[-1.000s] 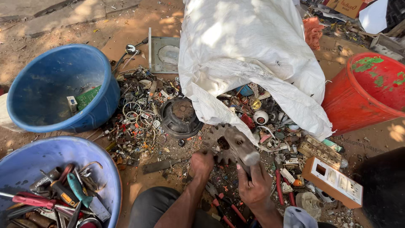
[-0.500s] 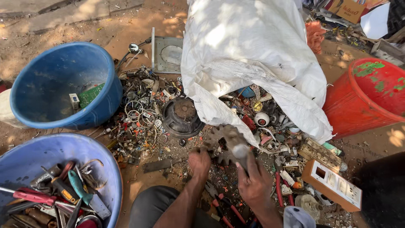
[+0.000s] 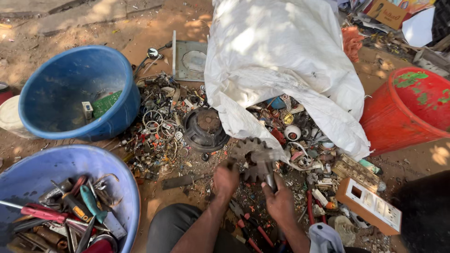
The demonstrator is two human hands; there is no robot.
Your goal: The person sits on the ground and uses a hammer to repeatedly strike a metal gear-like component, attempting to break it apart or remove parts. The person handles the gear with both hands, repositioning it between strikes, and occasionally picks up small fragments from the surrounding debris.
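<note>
We grip a rusty gear [image 3: 251, 159] in both hands, left hand [image 3: 226, 180] and right hand [image 3: 280, 202], inspecting it above the scrap pile [image 3: 164, 131].

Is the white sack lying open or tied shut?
Open. The white sack lies on its side and scrap parts spill from its mouth onto the ground.

Two round blue plastic tubs [image 3: 75, 93] [image 3: 65, 164], left of the fingers. One red plastic bucket [image 3: 408, 112], far right. One white woven sack [image 3: 281, 70], beyond the fingertips. One rusty toothed metal gear [image 3: 251, 157], between two hands [image 3: 226, 179] [image 3: 280, 202].
</note>
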